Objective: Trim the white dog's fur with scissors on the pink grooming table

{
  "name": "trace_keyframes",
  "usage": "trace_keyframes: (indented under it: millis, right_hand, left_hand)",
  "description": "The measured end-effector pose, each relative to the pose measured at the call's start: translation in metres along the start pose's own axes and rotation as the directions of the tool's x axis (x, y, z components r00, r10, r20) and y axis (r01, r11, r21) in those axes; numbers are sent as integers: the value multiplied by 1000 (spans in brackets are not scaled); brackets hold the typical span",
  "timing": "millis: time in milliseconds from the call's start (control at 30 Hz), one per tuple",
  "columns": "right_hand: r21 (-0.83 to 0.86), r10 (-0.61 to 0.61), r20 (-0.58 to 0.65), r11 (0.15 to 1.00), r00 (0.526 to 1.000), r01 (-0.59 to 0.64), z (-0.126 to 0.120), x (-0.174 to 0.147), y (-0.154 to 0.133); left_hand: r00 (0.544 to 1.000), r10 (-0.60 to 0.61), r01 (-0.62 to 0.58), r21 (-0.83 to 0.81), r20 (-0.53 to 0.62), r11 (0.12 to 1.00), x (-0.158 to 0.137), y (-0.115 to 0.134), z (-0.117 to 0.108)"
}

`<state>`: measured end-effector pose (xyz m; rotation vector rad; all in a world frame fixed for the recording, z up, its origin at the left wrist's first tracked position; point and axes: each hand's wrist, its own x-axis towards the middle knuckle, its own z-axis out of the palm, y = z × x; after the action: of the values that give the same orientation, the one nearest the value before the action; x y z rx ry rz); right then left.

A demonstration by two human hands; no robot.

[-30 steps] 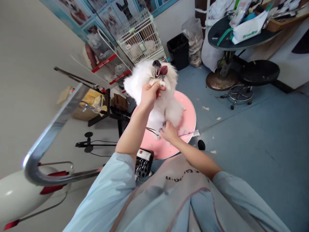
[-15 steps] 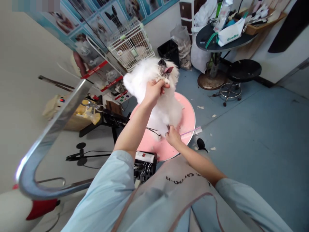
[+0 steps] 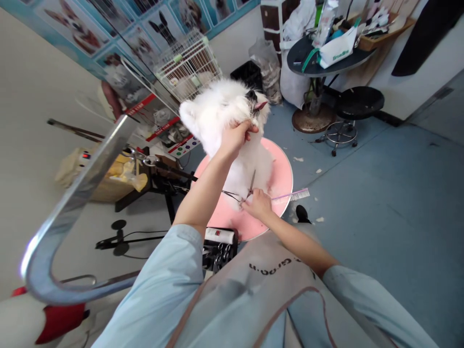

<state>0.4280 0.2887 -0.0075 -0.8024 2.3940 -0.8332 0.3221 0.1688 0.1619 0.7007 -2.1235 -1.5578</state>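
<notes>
A fluffy white dog (image 3: 213, 113) sits on a round pink table (image 3: 217, 215), muzzle turned to the right with its tongue out. My left hand (image 3: 237, 137) is closed under the dog's chin, gripping the fur there. In my right hand (image 3: 259, 204) is a pair of scissors (image 3: 253, 180), blades pointing up along the dog's chest. The fingers are wrapped about the scissor handles low in front of the dog. A dark thin cord loop (image 3: 231, 194) hangs by the lower chest. Beside my right wrist, a metal comb (image 3: 299, 194) lies across the table's right rim.
A bent metal grooming arm (image 3: 39, 251) rises at the left. Behind the dog stand a wire cage (image 3: 188, 63) and a black bin (image 3: 248, 75). A black stool (image 3: 358, 102) and a round dark table (image 3: 326, 63) stand at the right. Fur tufts lie on the floor.
The scissors in my right hand have swung upright, so their blades now show against the chest. The dog's head has turned slightly to the right, with my left hand still under its chin.
</notes>
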Motion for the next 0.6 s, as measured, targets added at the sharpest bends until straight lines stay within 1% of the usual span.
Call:
trace_keyframes:
  millis: [67, 167, 233, 333, 400, 500, 600]
  right_hand:
    - [1, 11, -23, 1000, 1000, -11, -2, 4, -1]
    - [30, 40, 39, 999, 998, -41, -5, 4, 0]
    - [52, 24, 71, 998, 997, -28, -6, 2, 1]
    - [77, -30, 26, 997, 999, 28, -9, 3, -2]
    - [91, -32, 12, 995, 999, 31, -11, 7, -5]
    - [107, -22, 96, 994, 995, 12, -8, 5, 1]
    - [111, -96, 166, 991, 981, 78, 2, -9, 26]
  left_hand:
    - [1000, 2, -2, 2, -1, 1000, 0, -2, 1]
    - [1000, 7, -7, 8, 7, 1000, -1, -5, 1]
    - [1000, 13, -14, 3, 15, 1000, -2, -5, 0]
    - [1000, 11, -11, 0, -6, 1000, -4, -4, 0]
    - [999, 6, -6, 2, -33, 1000, -7, -3, -1]
    - [998, 3, -3, -8, -68, 1000, -10, -5, -4]
    - [993, 3, -9, -49, -120, 999, -15, -9, -10]
